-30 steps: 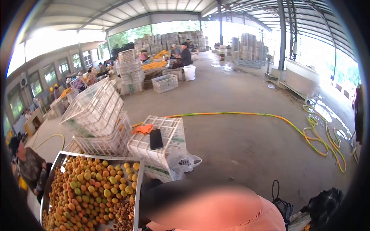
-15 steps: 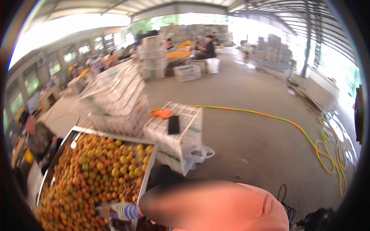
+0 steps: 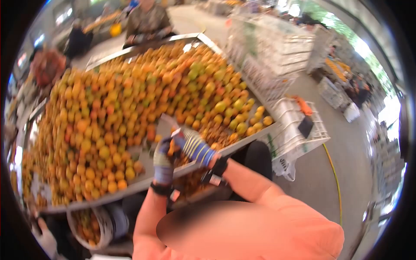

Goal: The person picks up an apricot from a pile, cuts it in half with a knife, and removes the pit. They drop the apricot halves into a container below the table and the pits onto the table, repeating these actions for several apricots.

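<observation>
A big metal tray [image 3: 143,184] piled with orange and yellow-green apricots [image 3: 108,117] fills the left and middle of the view. Both my gloved hands meet over its near edge. My left hand [image 3: 163,164], in a grey-blue glove, and my right hand [image 3: 196,147], in a blue-and-yellow striped glove, close from either side on one apricot [image 3: 173,149]. The picture is blurred, so the exact finger grip is unclear. A patch of split fruit and pits [image 3: 216,134] lies just beyond my right hand.
A bucket [image 3: 93,225] with fruit stands under the tray at lower left. White crates [image 3: 277,56] stack at the right; one crate [image 3: 299,130] carries a phone [image 3: 305,126] and an orange cloth. Seated people [image 3: 147,19] work at the tray's far side. A yellow hose [image 3: 333,173] lies on the floor.
The view swung from the open shed floor down and left onto the tray. My hands, out of sight a second ago, came in and now hold an apricot.
</observation>
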Demonstrator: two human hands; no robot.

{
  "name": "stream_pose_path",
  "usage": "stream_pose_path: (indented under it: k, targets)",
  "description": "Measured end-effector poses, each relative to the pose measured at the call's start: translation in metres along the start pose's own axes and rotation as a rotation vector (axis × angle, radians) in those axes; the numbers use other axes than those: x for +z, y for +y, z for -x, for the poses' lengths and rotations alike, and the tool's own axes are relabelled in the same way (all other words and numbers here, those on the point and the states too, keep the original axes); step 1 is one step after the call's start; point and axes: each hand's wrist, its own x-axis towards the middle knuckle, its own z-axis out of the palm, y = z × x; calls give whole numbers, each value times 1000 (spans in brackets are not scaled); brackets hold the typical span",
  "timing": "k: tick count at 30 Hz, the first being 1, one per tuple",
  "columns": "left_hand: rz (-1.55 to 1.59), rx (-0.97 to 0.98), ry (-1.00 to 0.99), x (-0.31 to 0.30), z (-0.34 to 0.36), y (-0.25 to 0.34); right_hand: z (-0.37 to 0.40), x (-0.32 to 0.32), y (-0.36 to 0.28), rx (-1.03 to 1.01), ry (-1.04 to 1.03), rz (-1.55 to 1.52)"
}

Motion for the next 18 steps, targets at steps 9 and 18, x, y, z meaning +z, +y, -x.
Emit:
stream_pose_path:
  k: [9, 18]
  targets:
    - [462, -122, 345, 6, 0, 7, -9, 2, 26, 154, 153, -1]
    - [138, -165, 197, 0, -3, -4, -10, 11, 49, 7, 200, 159]
